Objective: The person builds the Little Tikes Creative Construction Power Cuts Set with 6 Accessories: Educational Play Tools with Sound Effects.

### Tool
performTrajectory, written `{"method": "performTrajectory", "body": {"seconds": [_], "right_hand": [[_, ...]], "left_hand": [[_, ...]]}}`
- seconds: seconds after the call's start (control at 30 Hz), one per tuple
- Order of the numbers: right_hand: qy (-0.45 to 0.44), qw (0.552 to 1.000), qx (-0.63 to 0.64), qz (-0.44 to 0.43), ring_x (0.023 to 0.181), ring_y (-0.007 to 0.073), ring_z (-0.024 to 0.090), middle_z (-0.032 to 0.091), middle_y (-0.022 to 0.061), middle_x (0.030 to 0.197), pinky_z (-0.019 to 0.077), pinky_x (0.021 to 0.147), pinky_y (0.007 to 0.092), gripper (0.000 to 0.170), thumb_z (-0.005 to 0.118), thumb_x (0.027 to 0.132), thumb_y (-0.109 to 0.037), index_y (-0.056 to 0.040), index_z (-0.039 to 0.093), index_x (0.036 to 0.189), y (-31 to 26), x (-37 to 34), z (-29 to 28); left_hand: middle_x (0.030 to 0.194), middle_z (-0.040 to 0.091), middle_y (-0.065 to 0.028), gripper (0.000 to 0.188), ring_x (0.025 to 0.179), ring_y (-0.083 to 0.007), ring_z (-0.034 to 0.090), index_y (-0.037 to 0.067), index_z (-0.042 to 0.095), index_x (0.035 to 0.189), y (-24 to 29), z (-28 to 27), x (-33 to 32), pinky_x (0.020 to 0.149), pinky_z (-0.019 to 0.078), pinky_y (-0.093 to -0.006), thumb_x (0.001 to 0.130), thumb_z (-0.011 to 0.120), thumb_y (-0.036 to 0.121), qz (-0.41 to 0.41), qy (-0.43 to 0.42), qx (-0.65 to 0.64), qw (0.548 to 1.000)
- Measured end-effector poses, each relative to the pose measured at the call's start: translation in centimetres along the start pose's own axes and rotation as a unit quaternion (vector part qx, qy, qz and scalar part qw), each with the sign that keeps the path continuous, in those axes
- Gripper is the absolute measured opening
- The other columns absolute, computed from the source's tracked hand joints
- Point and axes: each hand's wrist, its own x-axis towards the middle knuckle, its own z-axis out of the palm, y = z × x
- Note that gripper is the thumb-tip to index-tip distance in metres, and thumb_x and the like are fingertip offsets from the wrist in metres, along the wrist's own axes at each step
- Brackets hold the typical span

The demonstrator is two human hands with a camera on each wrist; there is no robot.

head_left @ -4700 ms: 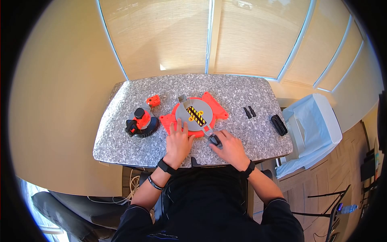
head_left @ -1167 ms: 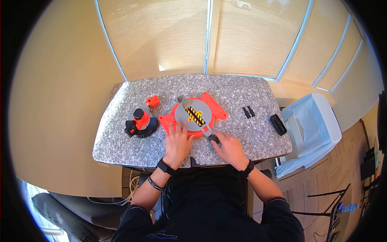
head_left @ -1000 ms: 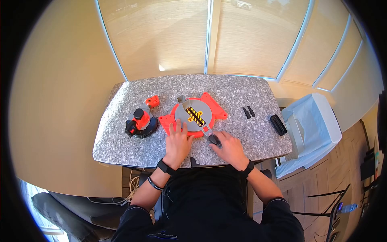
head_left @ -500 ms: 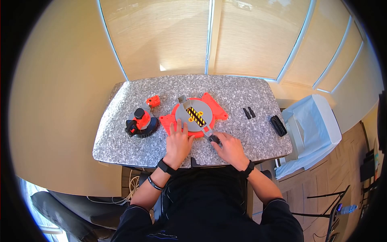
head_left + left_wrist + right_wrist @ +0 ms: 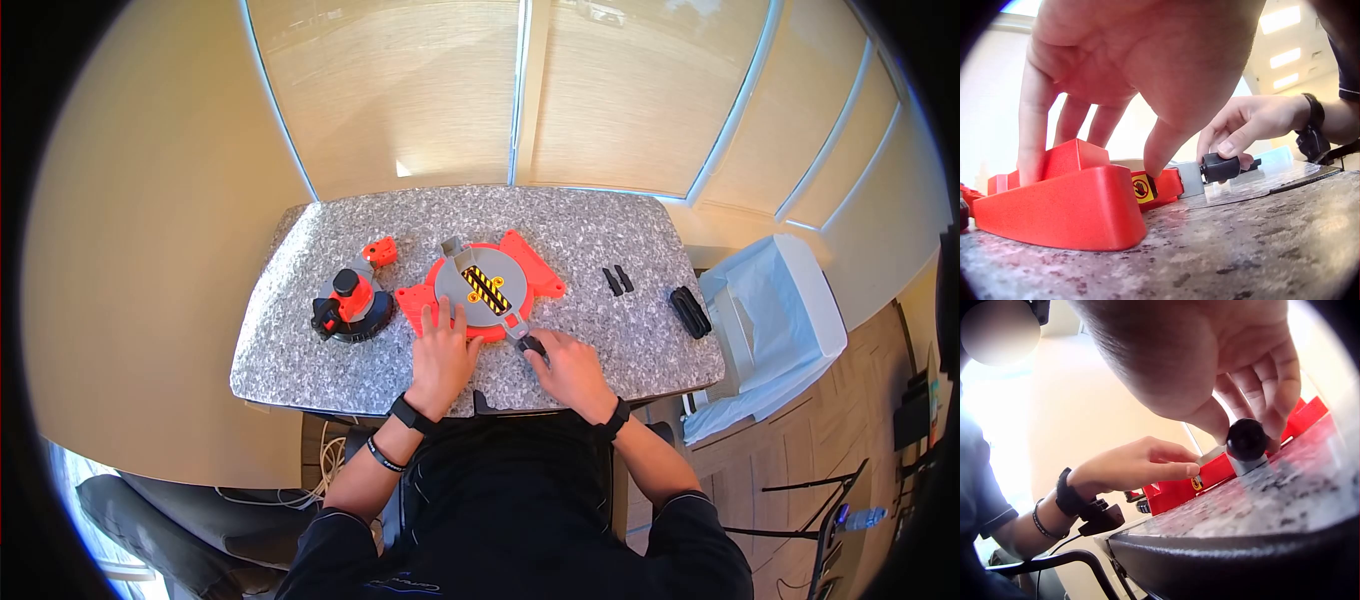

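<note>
A red plastic toy saw base point(image 5: 537, 268) lies mid-table, with a round grey turntable point(image 5: 510, 270) bearing a yellow-and-black striped strip point(image 5: 486, 289). From its front side sticks a black knob point(image 5: 1221, 167) on a short grey arm point(image 5: 1191, 179). My right hand point(image 5: 573, 370) pinches this knob between thumb and fingers. With fingers spread and nearly straight, my left hand point(image 5: 440, 360) rests on the base's left part and the turntable's rim; its thumb touches the front side near a yellow warning sticker point(image 5: 1142, 189). Left of the base stands a red and black saw head point(image 5: 352, 297) with a round black guard.
Two small black parts point(image 5: 619, 279) lie on the table's right side. A black oblong case point(image 5: 690, 310) sits near the right edge of the speckled grey table point(image 5: 600, 215). Beyond that edge stands a bin with a pale blue liner point(image 5: 790, 330). Window blinds point(image 5: 640, 90) rise behind.
My right fingers and thumb have shifted slightly round the black knob, covering more of it than one second ago. The left hand, base and saw head stay in place.
</note>
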Motion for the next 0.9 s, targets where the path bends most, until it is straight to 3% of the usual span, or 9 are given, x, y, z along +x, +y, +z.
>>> {"method": "performTrajectory", "body": {"seconds": [0.67, 0.77, 0.9], "right_hand": [[0.022, 1.0, 0.007, -0.013, 0.084, 0.0348, 0.072, 0.075, 0.0141, 0.098, 0.0588, 0.074, 0.0456, 0.033, 0.077, 0.088, -0.022, -0.0058, 0.069, 0.115, 0.4, 0.0, 0.0], [0.012, 0.998, 0.058, 0.018, 0.091, 0.0388, 0.071, 0.073, 0.0159, 0.099, 0.0587, 0.077, 0.0486, 0.032, 0.073, 0.089, -0.023, -0.0062, 0.068, 0.117, 0.8, 0.2, 0.0], [0.052, 0.998, 0.046, 0.005, 0.092, 0.0357, 0.072, 0.073, 0.0145, 0.106, 0.0584, 0.079, 0.0445, 0.028, 0.073, 0.088, -0.016, -0.0062, 0.07, 0.114, 1.7, 0.6, -0.8]], "left_hand": [[0.149, 0.056, -0.0239, 0.061, 0.133, -0.0461, 0.055, 0.001, 0.062, 0.139, 0.0, 0.2, 0.0, 0.089, 0.0614, -0.0485, 0.091, 0.076, 0.037, -0.002, 0.003, 0.0, 1.0], [0.149, 0.055, -0.0228, 0.061, 0.134, -0.0456, 0.054, 0.002, 0.061, 0.139, -0.2, 0.2, -0.1, 0.09, 0.0612, -0.0477, 0.09, 0.077, 0.034, -0.001, 0.005, -0.007, 1.0], [0.151, 0.054, -0.0211, 0.059, 0.136, -0.045, 0.053, 0.002, 0.059, 0.142, -1.0, 0.5, -0.2, 0.09, 0.0616, -0.0461, 0.088, 0.075, 0.019, 0.027, -0.003, 0.007, 1.0]]}}
